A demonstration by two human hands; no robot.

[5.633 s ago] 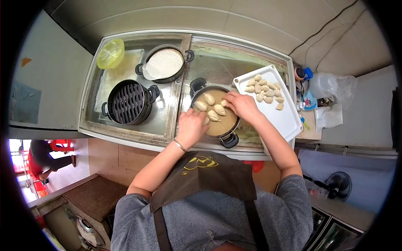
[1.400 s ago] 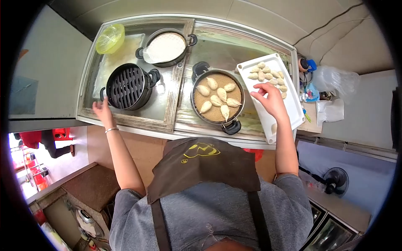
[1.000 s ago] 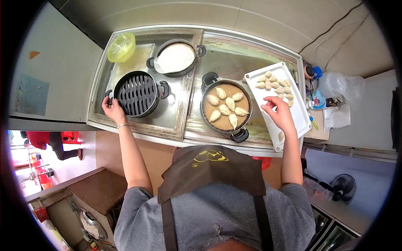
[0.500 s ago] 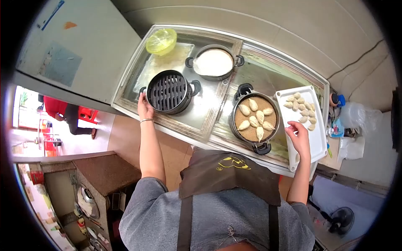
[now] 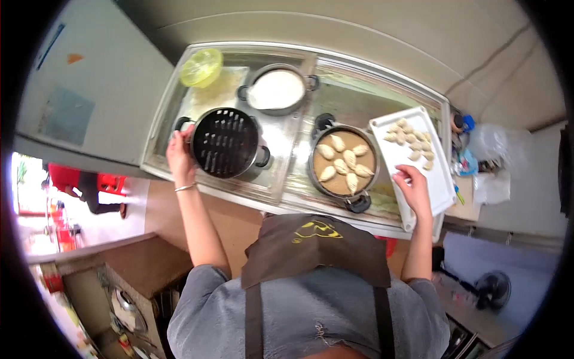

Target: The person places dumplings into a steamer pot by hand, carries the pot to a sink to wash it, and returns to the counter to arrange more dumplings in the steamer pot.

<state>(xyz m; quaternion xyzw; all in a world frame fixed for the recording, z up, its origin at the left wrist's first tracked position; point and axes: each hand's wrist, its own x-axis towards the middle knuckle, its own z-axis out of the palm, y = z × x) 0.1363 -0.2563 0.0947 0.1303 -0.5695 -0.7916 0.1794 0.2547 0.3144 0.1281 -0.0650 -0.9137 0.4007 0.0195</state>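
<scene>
My left hand [image 5: 179, 157] is closed around the side handle of an empty black steamer basket [image 5: 225, 143] with a slotted bottom. The basket looks slightly raised off the counter. My right hand [image 5: 412, 188] hovers at the left edge of a white tray [image 5: 441, 190], its fingers loosely bent and holding nothing I can see. Several small pleated dumplings [image 5: 412, 137] lie on the tray's far half. Between my hands stands a second steamer basket [image 5: 311, 164] with a brown liner, and several dumplings [image 5: 349, 158] are arranged on it in a ring with others in the middle.
At the back, a third steamer pot [image 5: 242, 93] holds a white round cloth or liner [image 5: 276, 90]. A yellow-green bowl [image 5: 202, 68] covered in plastic sits at the back left. Plastic bags [image 5: 493, 149] and small items lie right of the counter. A person in red [image 5: 63, 179] is beyond the doorway.
My left hand has lifted and tilted the empty slotted basket. My right hand stays by the tray's edge. The whole view has shifted slightly with my head.
</scene>
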